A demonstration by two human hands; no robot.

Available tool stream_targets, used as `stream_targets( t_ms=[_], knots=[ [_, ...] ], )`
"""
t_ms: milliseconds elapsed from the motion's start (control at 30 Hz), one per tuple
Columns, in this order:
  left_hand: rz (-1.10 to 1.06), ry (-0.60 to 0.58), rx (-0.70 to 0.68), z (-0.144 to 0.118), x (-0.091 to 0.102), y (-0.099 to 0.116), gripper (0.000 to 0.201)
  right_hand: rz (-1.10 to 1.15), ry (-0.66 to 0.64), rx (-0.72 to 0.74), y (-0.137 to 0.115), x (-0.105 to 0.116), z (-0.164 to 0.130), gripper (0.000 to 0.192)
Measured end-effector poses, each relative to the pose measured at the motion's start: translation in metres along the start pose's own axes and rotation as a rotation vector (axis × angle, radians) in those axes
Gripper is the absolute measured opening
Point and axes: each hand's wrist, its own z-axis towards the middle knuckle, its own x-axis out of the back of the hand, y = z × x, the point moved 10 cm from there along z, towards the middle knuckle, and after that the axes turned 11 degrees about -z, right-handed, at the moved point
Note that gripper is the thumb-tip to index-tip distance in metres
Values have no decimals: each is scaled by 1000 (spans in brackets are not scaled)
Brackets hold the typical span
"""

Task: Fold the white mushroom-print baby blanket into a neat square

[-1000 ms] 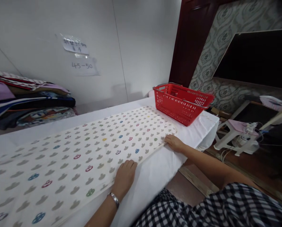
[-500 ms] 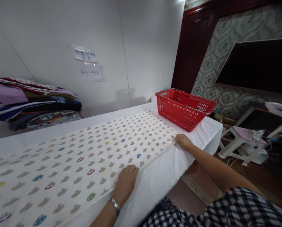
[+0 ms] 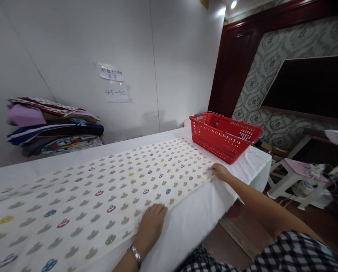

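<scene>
A long white cloth [image 3: 120, 196] printed with grey and coloured mushroom-like shapes lies spread along the table. My left hand [image 3: 152, 221], with a silver bracelet [image 3: 135, 257] on the wrist, rests palm down on its near edge, fingers lying flat. At the near right corner of the cloth, my right hand [image 3: 221, 173] has its fingertips closed on the edge; the thumb is mostly hidden.
A red plastic basket [image 3: 225, 141] with metal handles stands at the table's right end, just past the cloth. Folded clothes [image 3: 58, 126] are stacked at the back left against the white wall. A pink-topped stool [image 3: 302, 172] stands beyond the table's right end.
The view has shifted, so the basket, clothes and wall notes sit slightly lower and further right. Both hands stay at about the same spots on the cloth, which lies as before.
</scene>
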Motion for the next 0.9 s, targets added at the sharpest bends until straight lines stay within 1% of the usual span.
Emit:
stream_targets(
  t_ms=[67,200,300,367,433,500,633,733,900],
  knots=[
    [-5,8,1,-1,-1,-1,36,5,29,-13,-4,-1,9,31],
    [-40,29,7,-3,-1,-3,34,13,53,6,-21,-9,29,35],
    [-55,33,16,-3,1,-4,34,12,31,25,-34,-19,41,38],
    [-60,25,28,-3,2,-3,34,6,2,25,-37,-27,47,42],
    [-67,17,38,-3,3,-3,34,-8,-27,-17,-31,-34,49,44],
    [-73,16,48,-3,4,-3,35,-28,-51,-87,-19,-39,47,43],
    [-92,10,76,-3,4,-5,38,-81,-85,-184,-2,-44,40,46],
    [-120,6,81,-3,2,-6,38,-135,-111,-219,2,-45,38,49],
    [-136,33,47,-10,3,-5,32,-160,-154,-219,0,-46,35,51]
  ],
)
